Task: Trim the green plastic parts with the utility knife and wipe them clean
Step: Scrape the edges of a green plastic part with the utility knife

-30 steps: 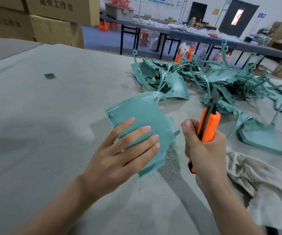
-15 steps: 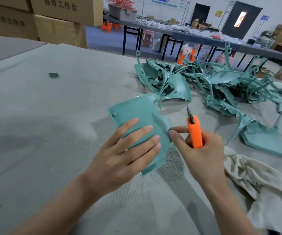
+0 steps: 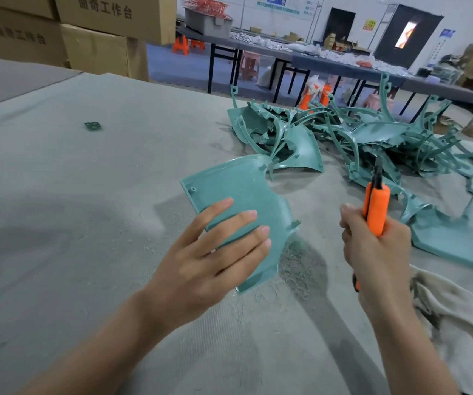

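The right hand (image 3: pixel 377 252), grip wrapped round the orange utility knife (image 3: pixel 376 206), has drawn away from the green part (image 3: pixel 238 189) pressed to the counter (image 3: pixel 87 195) under the flat, spread grip of the left hand (image 3: pixel 209 252); that cut seems finished.

Left of the pile of green parts (image 3: pixel 372 135) the table (image 3: pixel 58 223) lies open, save a small scrap (image 3: pixel 92 126), perhaps plastic; a cloth (image 3: pixel 457 323) lies nearer.
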Tool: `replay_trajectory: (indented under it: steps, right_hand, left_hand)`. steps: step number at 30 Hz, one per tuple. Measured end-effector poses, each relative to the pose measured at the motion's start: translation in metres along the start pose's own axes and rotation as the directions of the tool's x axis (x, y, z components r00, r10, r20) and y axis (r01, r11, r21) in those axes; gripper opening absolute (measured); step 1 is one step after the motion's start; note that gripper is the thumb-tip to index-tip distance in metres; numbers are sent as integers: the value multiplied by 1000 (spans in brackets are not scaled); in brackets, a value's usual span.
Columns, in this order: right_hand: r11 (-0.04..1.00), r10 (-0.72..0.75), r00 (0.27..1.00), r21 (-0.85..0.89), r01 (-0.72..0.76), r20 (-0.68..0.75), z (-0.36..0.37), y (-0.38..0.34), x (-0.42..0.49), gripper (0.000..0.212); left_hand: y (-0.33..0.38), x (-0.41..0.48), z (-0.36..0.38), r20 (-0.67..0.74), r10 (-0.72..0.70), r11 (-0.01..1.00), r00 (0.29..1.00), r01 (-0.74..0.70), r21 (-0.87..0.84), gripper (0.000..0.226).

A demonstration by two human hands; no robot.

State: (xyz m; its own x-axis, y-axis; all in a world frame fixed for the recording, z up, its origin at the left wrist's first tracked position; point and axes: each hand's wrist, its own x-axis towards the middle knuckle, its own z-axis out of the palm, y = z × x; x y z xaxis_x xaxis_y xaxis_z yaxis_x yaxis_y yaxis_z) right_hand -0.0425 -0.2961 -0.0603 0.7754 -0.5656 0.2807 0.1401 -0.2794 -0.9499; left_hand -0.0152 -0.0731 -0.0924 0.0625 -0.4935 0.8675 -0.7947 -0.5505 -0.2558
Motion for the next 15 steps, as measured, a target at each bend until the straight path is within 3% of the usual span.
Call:
replay_trajectory:
  steps: [3, 6, 10, 15]
  right_hand:
    - [992, 31, 999, -126, -25, 44, -1, 4, 5, 25]
    - [996, 60, 984, -69, -49, 165, 3, 1, 1, 28]
    - [988, -152, 977, 9, 152, 149, 6, -1, -5, 11]
    - [955, -287, 911, 15, 296, 296, 10, 0, -10, 35]
  left_hand:
    - [0, 1, -1, -11, -7, 1000, 1000, 7, -11, 19]
    - [2, 4, -4, -2, -1, 998, 1000, 1, -67, 24]
    - [5, 8, -6, 33, 60, 993, 998, -56, -100, 28]
    - [16, 8, -3, 56, 171, 981, 984, -164, -108, 22]
